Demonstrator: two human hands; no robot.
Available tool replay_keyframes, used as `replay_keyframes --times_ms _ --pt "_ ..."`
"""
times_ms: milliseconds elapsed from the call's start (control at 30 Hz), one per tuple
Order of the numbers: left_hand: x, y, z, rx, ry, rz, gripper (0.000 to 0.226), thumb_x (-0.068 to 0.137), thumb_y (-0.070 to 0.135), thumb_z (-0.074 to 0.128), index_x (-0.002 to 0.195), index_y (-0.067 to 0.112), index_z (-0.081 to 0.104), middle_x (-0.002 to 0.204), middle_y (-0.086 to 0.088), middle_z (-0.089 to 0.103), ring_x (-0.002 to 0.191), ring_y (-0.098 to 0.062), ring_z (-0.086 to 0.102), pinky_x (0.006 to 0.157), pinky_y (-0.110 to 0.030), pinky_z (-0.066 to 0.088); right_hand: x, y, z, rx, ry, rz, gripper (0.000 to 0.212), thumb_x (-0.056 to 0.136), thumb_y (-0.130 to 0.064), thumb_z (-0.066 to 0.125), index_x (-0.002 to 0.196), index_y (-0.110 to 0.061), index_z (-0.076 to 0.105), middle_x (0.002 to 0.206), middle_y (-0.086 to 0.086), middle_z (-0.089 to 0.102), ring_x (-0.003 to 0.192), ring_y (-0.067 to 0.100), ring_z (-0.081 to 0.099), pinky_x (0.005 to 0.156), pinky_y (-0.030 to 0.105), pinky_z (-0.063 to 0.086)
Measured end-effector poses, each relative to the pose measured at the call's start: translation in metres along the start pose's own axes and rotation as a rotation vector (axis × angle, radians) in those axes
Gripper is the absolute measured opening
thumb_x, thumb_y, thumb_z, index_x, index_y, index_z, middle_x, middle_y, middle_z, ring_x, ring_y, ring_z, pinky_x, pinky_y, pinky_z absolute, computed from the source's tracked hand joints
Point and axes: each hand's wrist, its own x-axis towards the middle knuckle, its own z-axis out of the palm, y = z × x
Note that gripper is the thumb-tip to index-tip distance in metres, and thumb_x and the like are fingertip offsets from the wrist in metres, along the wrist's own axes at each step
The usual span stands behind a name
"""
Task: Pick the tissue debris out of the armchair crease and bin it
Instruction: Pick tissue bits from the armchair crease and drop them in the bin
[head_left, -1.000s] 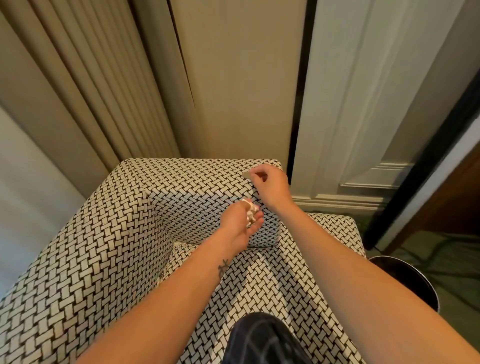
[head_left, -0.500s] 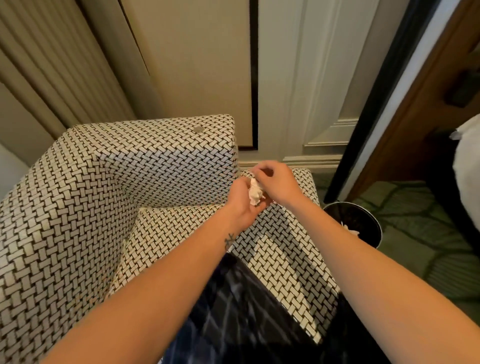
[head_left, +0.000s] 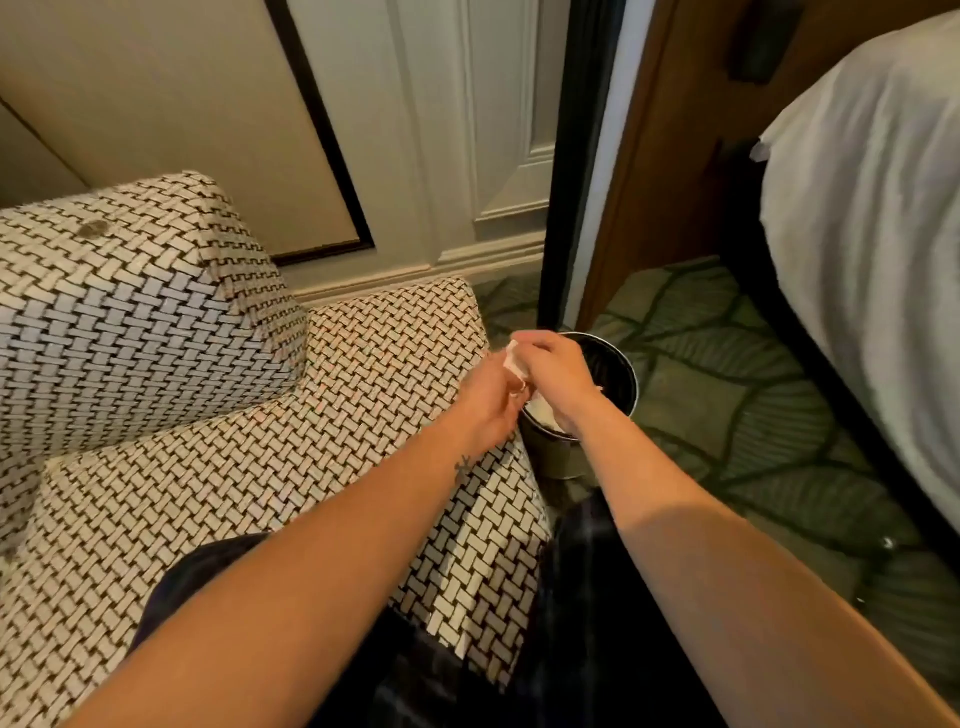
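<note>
Roughly upright tissue wad (head_left: 516, 362), beside bin (head_left: 557, 453)

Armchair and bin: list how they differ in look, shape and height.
The armchair is boxy and covered in a black-and-white weave; the bin is round, with a plain grey wall and dark inside. The bin stands lower than the armchair's arm. Shared: they stand side by side, and the left hand and right hand hold tissue over where they meet.

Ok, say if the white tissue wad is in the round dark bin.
Out: left hand and right hand hold the white tissue wad at the rim of the round dark bin.
</note>
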Motion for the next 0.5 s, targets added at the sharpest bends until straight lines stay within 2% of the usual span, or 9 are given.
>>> replay_keyframes --times_ms 67,133,167,233,300,333,400,433,500 --pt "0.023 -0.009 0.014 0.057 0.024 0.016 0.031 0.094 -0.009 0.045 0.105 0.006 0.069 0.097 -0.011 0.071 0.088 -0.017 0.068 0.086 -0.031 0.055 0.02 0.01 -0.011 0.064 0.055 0.079 0.031 0.09 -0.007 0.055 0.113 -0.016 0.075 0.112 0.003 0.071 0.104 0.019 0.066 0.087 0.035 0.057" --pt "0.044 -0.015 0.028 0.12 0.078 0.014 0.035 0.09 -0.013 0.045 0.094 0.011 0.071 0.091 -0.01 0.069 0.08 -0.016 0.067 0.077 -0.028 0.055 0.035 0.021 -0.02 0.175 0.11 0.167 0.03 0.086 -0.008 0.056 0.107 -0.013 0.077 0.107 0.01 0.074 0.101 0.03 0.07 0.078 0.036 0.057" --pt "0.06 -0.02 0.034 0.158 0.103 0.003 0.036 0.09 -0.013 0.045 0.094 0.01 0.071 0.087 -0.01 0.068 0.076 -0.015 0.065 0.071 -0.027 0.054 0.045 0.029 -0.024 0.213 0.137 0.197 0.029 0.086 -0.009 0.055 0.105 -0.011 0.077 0.105 0.012 0.074 0.1 0.032 0.071 0.074 0.036 0.056" --pt "0.081 -0.028 0.038 0.268 0.152 -0.007 0.034 0.088 -0.014 0.048 0.107 0.004 0.07 0.087 -0.01 0.067 0.074 -0.016 0.064 0.058 -0.023 0.054 0.055 0.038 -0.028 0.273 0.184 0.23 0.028 0.09 -0.006 0.051 0.105 -0.011 0.075 0.103 0.011 0.073 0.095 0.029 0.069 0.076 0.036 0.055" --pt "0.101 -0.039 0.041 0.376 0.199 -0.035 0.037 0.085 -0.013 0.052 0.118 0.001 0.065 0.091 -0.011 0.068 0.078 -0.018 0.065 0.056 -0.025 0.053 0.069 0.052 -0.033 0.314 0.23 0.266 0.029 0.094 -0.004 0.047 0.106 -0.014 0.072 0.105 0.012 0.071 0.093 0.025 0.066 0.078 0.037 0.056" --pt "0.109 -0.044 0.04 0.406 0.207 -0.055 0.033 0.087 -0.012 0.054 0.115 0.002 0.064 0.089 -0.011 0.068 0.077 -0.018 0.066 0.056 -0.024 0.054 0.075 0.058 -0.035 0.328 0.248 0.281 0.029 0.095 -0.004 0.046 0.11 -0.012 0.07 0.104 0.013 0.07 0.091 0.026 0.065 0.076 0.036 0.056" --pt "0.122 -0.052 0.044 0.413 0.208 -0.108 0.018 0.093 -0.008 0.053 0.101 0.007 0.061 0.078 -0.008 0.064 0.064 -0.013 0.063 0.049 -0.019 0.051 0.085 0.073 -0.038 0.37 0.288 0.342 0.034 0.095 -0.01 0.046 0.122 -0.011 0.066 0.103 0.016 0.069 0.087 0.027 0.063 0.075 0.037 0.054" --pt "0.13 -0.057 0.045 0.42 0.215 -0.126 0.015 0.095 -0.005 0.052 0.098 0.008 0.059 0.076 -0.007 0.064 0.059 -0.012 0.063 0.047 -0.019 0.05 0.09 0.081 -0.04 0.401 0.317 0.379 0.037 0.092 -0.014 0.047 0.124 -0.013 0.065 0.103 0.018 0.069 0.085 0.028 0.062 0.077 0.04 0.055" --pt "0.145 -0.065 0.046 0.442 0.214 -0.147 0.014 0.097 0.002 0.052 0.106 0.007 0.062 0.086 -0.009 0.068 0.067 -0.014 0.068 0.06 -0.024 0.057 0.101 0.097 -0.04 0.448 0.369 0.446 0.041 0.082 -0.023 0.048 0.117 -0.016 0.068 0.099 0.018 0.068 0.08 0.029 0.061 0.076 0.044 0.055"
